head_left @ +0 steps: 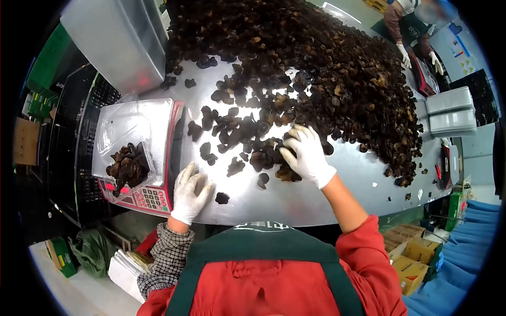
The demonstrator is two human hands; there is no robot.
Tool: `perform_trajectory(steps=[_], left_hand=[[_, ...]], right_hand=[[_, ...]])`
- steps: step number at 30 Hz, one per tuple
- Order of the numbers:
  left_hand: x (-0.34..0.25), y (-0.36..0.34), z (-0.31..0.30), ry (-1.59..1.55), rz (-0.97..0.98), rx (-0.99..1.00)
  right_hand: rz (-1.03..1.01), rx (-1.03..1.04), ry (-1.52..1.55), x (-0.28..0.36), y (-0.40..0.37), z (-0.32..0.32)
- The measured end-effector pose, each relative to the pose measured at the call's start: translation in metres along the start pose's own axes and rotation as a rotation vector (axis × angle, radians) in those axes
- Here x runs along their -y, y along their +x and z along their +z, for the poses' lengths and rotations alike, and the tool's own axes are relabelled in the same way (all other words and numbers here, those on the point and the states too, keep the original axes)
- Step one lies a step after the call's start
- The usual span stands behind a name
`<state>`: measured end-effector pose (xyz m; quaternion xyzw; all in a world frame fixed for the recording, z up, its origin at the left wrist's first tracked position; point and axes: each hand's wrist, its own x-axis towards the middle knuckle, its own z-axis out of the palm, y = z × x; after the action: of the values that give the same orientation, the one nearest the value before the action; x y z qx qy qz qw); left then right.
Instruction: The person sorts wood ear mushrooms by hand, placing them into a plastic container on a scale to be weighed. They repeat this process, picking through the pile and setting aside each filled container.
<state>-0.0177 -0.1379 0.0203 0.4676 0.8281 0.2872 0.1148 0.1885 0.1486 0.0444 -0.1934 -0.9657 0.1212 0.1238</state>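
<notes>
Box (113,131), clear plastic, lid thrown back, on red scale (153,199) at the table's left: holds a small heap of dark dried fungus in its lower corner. Fungus pile (327,68) covers the far half of steel table (295,203), and loose pieces (237,131) trail toward the near edge. Left hand (191,192), gloved, flat and spread, empty, just beside the scale keypad. Right hand (305,155), gloved, fingers curled over loose pieces; whether any is pinched cannot be told. Bare steel runs along the near edge between the hands. Co-worker's gloved hands (406,55) at the far right corner.
</notes>
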Motion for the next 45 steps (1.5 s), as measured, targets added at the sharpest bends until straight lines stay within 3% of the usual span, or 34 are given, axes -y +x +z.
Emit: perform_trajectory(steps=[1, 4, 6, 7, 8, 10, 12, 14, 16, 19, 22, 26, 30, 34, 36, 39, 40, 43, 45], left_hand=[[-0.006, -0.004, 0.006, -0.008, 0.010, -0.047], [-0.008, -0.016, 0.025, -0.001, 0.113, -0.105], [-0.014, -0.019, 0.033, 0.013, 0.145, -0.101], [-0.011, -0.020, 0.035, 0.045, 0.177, -0.080], [-0.007, -0.019, 0.038, 0.046, 0.172, -0.075], [-0.001, -0.024, 0.042, 0.040, 0.153, -0.055], [0.001, -0.026, 0.041, 0.072, 0.169, 0.024], [0.003, -0.026, 0.040, 0.096, 0.237, 0.048], [0.007, -0.018, 0.046, 0.072, 0.240, -0.052], [0.002, 0.009, 0.049, 0.072, 0.221, -0.104], [-0.012, 0.036, 0.051, 0.098, 0.229, 0.018], [-0.011, 0.030, 0.041, 0.105, 0.386, 0.182], [0.004, 0.008, 0.032, 0.060, 0.326, -0.054], [-0.006, 0.063, 0.041, 0.026, 0.255, -0.203], [-0.017, 0.107, 0.046, 0.124, 0.152, -0.199], [-0.012, 0.151, 0.048, 0.457, -0.175, 0.088], [0.002, 0.152, 0.050, 0.347, -0.210, 0.034], [0.029, 0.120, 0.053, 0.134, -0.065, -0.053], [0.014, 0.079, 0.050, 0.118, -0.031, -0.034]], right_hand=[[-0.070, -0.142, 0.003, 0.008, 0.016, 0.003], [-0.014, -0.159, 0.165, 0.027, 0.063, 0.040], [0.062, 0.025, 0.066, 0.041, 0.077, 0.069], [0.033, 0.188, 0.041, 0.064, 0.072, 0.056], [-0.112, 0.172, 0.018, 0.067, 0.055, 0.071], [-0.214, 0.161, 0.064, 0.092, 0.015, 0.056], [-0.209, 0.138, 0.091, 0.094, -0.025, 0.036], [-0.038, 0.141, 0.066, 0.074, -0.061, 0.028], [0.053, 0.020, 0.067, 0.055, -0.078, 0.018], [0.031, -0.122, 0.073, 0.044, -0.059, 0.012], [0.004, -0.125, 0.125, 0.053, -0.009, 0.023], [-0.117, 0.074, 0.030, 0.057, -0.029, 0.040], [0.038, -0.012, -0.034, 0.037, -0.064, 0.016], [0.061, -0.173, 0.029, 0.028, -0.037, 0.019], [0.001, -0.173, 0.060, 0.034, -0.012, 0.029], [0.038, -0.003, -0.115, 0.034, 0.002, 0.041], [0.110, 0.037, -0.124, 0.024, -0.005, 0.038], [0.203, -0.095, -0.163, -0.010, -0.040, 0.023], [0.142, -0.147, -0.105, -0.004, -0.055, 0.015]])
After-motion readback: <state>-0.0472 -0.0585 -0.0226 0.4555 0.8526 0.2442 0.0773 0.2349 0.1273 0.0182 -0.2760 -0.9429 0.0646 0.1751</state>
